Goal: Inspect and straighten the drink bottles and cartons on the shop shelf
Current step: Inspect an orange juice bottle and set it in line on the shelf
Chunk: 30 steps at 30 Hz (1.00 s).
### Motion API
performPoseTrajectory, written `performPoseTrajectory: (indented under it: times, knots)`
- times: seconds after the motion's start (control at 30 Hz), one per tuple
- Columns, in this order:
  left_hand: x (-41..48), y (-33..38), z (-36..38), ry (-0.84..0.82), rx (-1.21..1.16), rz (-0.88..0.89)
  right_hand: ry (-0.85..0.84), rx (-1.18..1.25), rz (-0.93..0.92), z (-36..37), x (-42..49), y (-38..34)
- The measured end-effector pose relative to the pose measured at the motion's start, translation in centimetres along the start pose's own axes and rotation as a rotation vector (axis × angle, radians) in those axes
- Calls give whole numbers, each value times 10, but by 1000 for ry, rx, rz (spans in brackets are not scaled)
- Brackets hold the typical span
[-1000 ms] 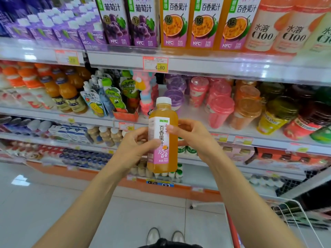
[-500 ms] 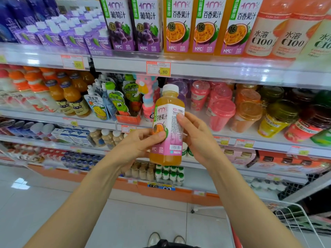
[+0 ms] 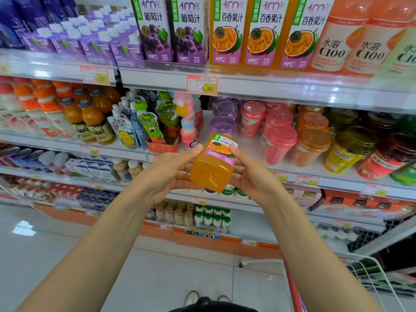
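Orange juice bottle (image 3: 211,172) lies tipped between both hands in front of the shelf (image 3: 270,88), with its square base towards the camera. The left grip (image 3: 164,174) and right grip (image 3: 254,176) each clasp one side of it, fingers curled round. Juice cartons (image 3: 227,30) line the top shelf, and a wire basket (image 3: 371,273) stands on the tiled floor (image 3: 45,255).

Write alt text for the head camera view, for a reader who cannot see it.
A person's left hand and right hand hold an orange juice bottle tipped so its base faces the camera, in front of shop shelves crowded with drinks. Tall juice cartons stand on the top shelf; a wire basket sits at lower right.
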<state>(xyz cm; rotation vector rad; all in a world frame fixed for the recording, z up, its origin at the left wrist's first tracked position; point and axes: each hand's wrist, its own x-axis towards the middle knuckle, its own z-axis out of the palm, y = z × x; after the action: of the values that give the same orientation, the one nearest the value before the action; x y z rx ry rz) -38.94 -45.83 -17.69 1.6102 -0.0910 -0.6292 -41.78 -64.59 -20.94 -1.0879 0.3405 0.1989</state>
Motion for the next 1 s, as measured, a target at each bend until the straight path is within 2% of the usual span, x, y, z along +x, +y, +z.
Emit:
performPoseTrajectory:
  times: [0.17, 0.27, 0.37, 0.47, 0.6, 0.8, 0.9, 1.0]
  knots:
    - [-1, -3, 1, -18, -4, -16, -37, 12, -28, -9, 2, 3]
    - [-2, -1, 5, 55, 49, 15, -83, 38, -93, -12, 3, 0]
    - [-4, 0, 5, 175, 325, 197, -93, -90, -222, -10, -1, -8]
    - [-6, 3, 6, 217, 539, 364, -24, -195, -385, -7, -9, -23]
    - [-5, 16, 10, 219, 566, 477, 30, -353, -575, 7, -19, -49]
    - [2, 47, 2, 277, 595, 654, 66, -557, -767, 25, -28, -122]
    - [8, 70, -4, 282, 616, 756, -11, -708, -910, 30, -34, -164]
    - [14, 100, -11, 275, 631, 870, -88, -891, -978, 36, -50, -199]
